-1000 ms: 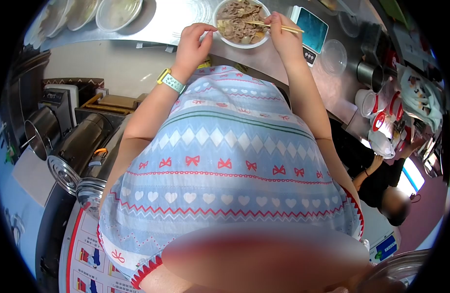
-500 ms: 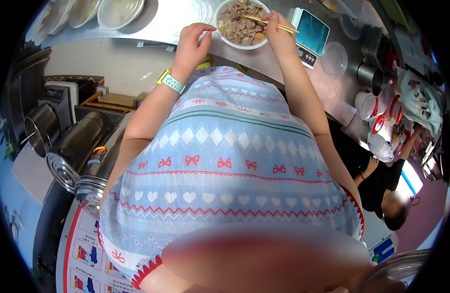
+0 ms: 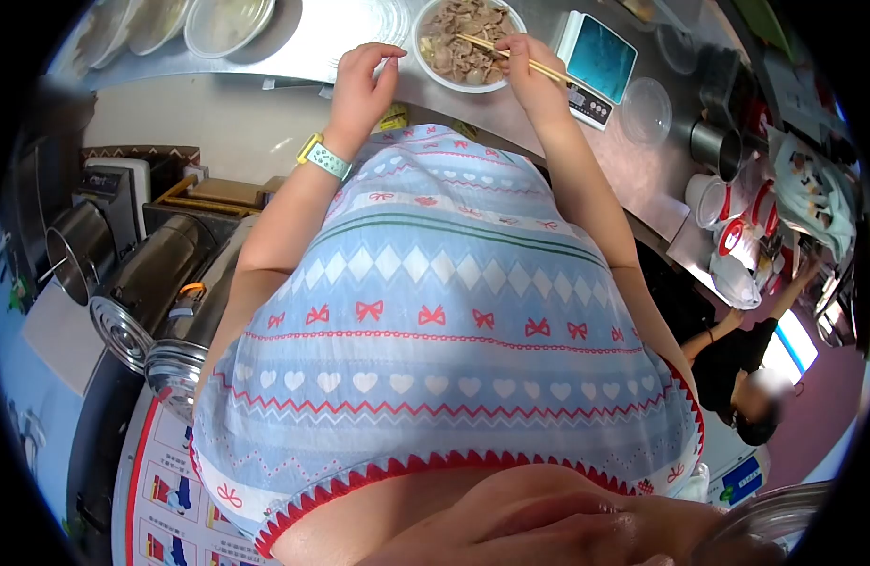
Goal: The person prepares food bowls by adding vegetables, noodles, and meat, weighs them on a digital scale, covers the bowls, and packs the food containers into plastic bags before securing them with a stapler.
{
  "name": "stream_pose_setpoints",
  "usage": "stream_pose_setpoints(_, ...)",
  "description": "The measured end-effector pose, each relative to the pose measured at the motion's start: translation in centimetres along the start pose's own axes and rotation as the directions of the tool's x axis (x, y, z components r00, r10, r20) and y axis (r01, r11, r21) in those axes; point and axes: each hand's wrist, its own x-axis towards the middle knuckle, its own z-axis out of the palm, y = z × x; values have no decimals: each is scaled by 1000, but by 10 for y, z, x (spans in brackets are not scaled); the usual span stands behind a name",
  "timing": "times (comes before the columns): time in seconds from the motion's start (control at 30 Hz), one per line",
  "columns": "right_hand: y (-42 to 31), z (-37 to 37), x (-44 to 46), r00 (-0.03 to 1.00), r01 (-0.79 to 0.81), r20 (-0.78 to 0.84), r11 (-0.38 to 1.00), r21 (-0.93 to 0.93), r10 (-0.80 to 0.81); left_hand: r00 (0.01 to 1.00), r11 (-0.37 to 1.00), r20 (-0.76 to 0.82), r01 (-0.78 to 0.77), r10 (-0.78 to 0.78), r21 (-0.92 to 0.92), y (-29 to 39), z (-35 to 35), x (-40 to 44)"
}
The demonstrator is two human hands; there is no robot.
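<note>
My right hand (image 3: 533,77) is closed round a pair of wooden chopsticks (image 3: 548,71), whose tips rest on sliced meat (image 3: 468,42) in a round white bowl (image 3: 424,68). To the left of the bowl is my left hand (image 3: 362,85), holding nothing, its fingers bent but apart, a small gap from the rim. A yellow and mint watch (image 3: 326,158) is on my left wrist. Just right of the bowl stands a white scale (image 3: 590,106) with a blue top plate (image 3: 600,58).
Lidded bowls (image 3: 229,24) stand at the counter's upper left. A clear round lid (image 3: 646,111) lies right of the scale, near a metal pot (image 3: 716,149). Metal canisters (image 3: 161,274) stand at the left. A person in black (image 3: 727,368) is at the right.
My left hand has drawn slightly left, away from the bowl. My right hand has shifted a little left and down, and the chopstick tips have moved left across the meat.
</note>
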Motion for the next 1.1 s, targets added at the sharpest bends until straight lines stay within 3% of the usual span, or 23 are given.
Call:
stream_pose_setpoints(0.03,5,-3,-6,1000,-3,-5,1000,-2,3,1000,1000,4,11,-11,-15,2,-1,0)
stream_pose_setpoints(0.1,-2,-15,-12,960,-213,-104,922,324,259,1000,999,-1,19,-19,-29,3,-1,5)
stream_pose_setpoints(0.13,0,-21,-15,941,-174,-215,918,356,261,1000,1000,-24,12,-13,-22,2,-1,5)
stream_pose_setpoints(0.17,4,-25,-16,941,-177,-212,917,357,264,999,1000,-41,8,-8,-15,2,0,3)
stream_pose_setpoints(0.27,15,-22,-16,966,-207,-146,977,55,213,999,1000,-24,25,-25,-9,-5,1,1)
stream_pose_setpoints(0.37,26,-26,-10,964,-177,-195,984,29,179,1000,1000,-30,2,-2,-9,-7,0,2)
stream_pose_setpoints(0.4,15,-29,-5,965,-178,-192,984,30,180,1000,1000,-30,5,-5,-8,-9,0,1)
stream_pose_setpoints(0.47,-5,-35,10,915,-206,-281,934,292,290,999,1000,-47,15,-16,-5,-14,0,1)
stream_pose_setpoints(0.5,-4,-33,14,913,-208,-283,933,294,293,999,1000,-43,14,-14,-3,-17,0,1)
stream_pose_setpoints(0.57,1,-28,25,973,-157,-171,988,1,155,999,999,-32,39,-39,15,-18,-1,1)
stream_pose_setpoints(0.7,13,-31,32,986,-99,-143,990,-104,84,998,999,-50,33,-32,27,-15,-3,2)
stream_pose_setpoints(0.73,16,-31,34,987,-96,-138,990,-102,82,998,999,-57,36,-34,28,-15,-3,2)
stream_pose_setpoints(0.8,-4,-32,41,954,-122,-241,963,241,181,998,999,-59,38,-37,28,-19,-4,-1)
stream_pose_setpoints(0.83,2,-27,43,952,-126,-243,962,241,185,998,996,-45,44,-41,77,-21,-4,-2)
stream_pose_setpoints(0.9,14,-14,55,992,16,-122,997,-80,-25,999,992,-34,46,-42,122,-32,-5,-4)
stream_pose_setpoints(0.97,12,-13,56,994,-16,-106,995,-102,6,993,921,76,-117,95,370,-45,-8,-5)
stream_pose_setpoints(1.03,9,-25,48,978,-139,-155,990,3,138,982,876,137,-181,133,447,-56,-13,-8)
stream_pose_setpoints(1.1,7,-38,39,981,-147,-134,989,-20,143,966,823,202,-243,160,513,-66,-18,-11)
